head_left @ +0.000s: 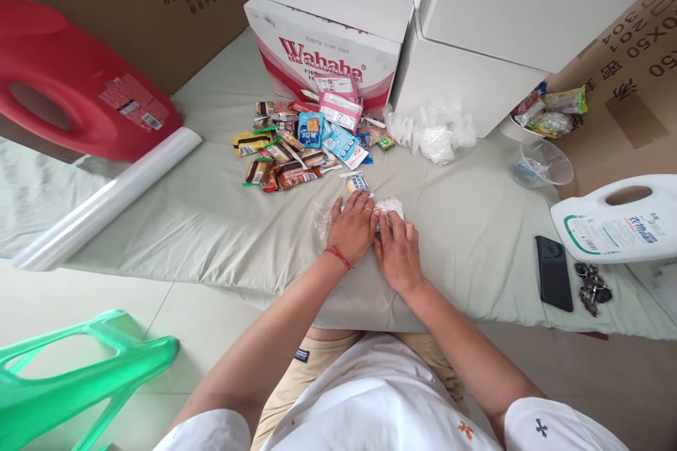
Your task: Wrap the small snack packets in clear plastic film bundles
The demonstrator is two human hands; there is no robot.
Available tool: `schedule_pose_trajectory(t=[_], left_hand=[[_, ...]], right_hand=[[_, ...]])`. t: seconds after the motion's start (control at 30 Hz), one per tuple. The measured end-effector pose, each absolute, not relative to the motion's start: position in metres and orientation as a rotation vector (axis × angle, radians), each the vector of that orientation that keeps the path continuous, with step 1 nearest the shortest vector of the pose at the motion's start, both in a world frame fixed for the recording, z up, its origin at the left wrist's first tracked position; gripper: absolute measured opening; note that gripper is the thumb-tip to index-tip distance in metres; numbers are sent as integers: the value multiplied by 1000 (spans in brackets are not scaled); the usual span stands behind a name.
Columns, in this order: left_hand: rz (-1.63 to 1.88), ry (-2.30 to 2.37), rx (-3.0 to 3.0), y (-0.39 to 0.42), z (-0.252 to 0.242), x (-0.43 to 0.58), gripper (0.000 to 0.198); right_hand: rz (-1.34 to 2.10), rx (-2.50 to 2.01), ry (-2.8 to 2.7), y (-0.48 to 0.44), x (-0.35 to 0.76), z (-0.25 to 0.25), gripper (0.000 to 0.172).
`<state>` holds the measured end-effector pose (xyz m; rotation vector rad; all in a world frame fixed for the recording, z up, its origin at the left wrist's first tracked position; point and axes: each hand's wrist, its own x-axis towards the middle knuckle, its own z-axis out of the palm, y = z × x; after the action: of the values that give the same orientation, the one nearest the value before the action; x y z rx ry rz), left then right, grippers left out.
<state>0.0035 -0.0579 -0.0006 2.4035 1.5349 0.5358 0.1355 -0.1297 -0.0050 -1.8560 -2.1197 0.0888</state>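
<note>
Side by side near the front edge of the cloth-covered surface (455, 246), my left hand (353, 229) and my right hand (398, 246) press down on crinkled clear plastic (321, 220). Both hands have their fingers spread fairly flat, and their thumbs nearly meet. A white crumpled piece (391, 207) shows just beyond my right fingertips. One small wrapped snack (356, 183) lies directly ahead of my left fingertips. What lies under the palms is hidden. Farther back is a pile of packaged snacks (296, 148), beside bunched clear plastic bags (436, 130).
A white and red carton (328, 49) stands behind the pile. On the left are a red jug (79, 84), a plastic roll (111, 197) and a green stool (89, 373). Rightward are a clear bowl (550, 162), a white jug (618, 218), a phone (553, 273) and keys (593, 289).
</note>
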Motion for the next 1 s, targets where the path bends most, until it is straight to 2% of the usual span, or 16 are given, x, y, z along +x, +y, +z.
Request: schedule_pose_trajectory(t=[0.1,0.37,0.4,0.5,0.57,0.7,0.83,0.9,1.0], left_hand=[[529,1526,2394,-58,1,3,51],[569,1511,2342,-57,4,1,45],[576,1517,2339,-57,3,1,44],[586,1529,2346,-56,-1,2,41],[587,1528,2361,-56,-2,2,40],[593,1529,2366,-55,-5,2,40],[605,1526,2370,-55,-7,2,40],[606,1526,2376,-55,-8,2,40],[603,1526,2377,-55,-7,2,41]], right_hand=[[102,-1831,-2176,-142,131,-7,67],[353,-1677,-2235,-146,141,0,66],[436,-1624,-2199,-146,146,4,62],[670,-1490,-1948,-143,163,18,36],[653,-1497,-1693,-137,176,28,31],[438,-1614,-1296,-114,199,30,32],[369,-1731,-847,-85,226,7,40],[425,-1776,-854,-74,236,-4,42],[538,-1784,-1284,-68,231,-12,42]])
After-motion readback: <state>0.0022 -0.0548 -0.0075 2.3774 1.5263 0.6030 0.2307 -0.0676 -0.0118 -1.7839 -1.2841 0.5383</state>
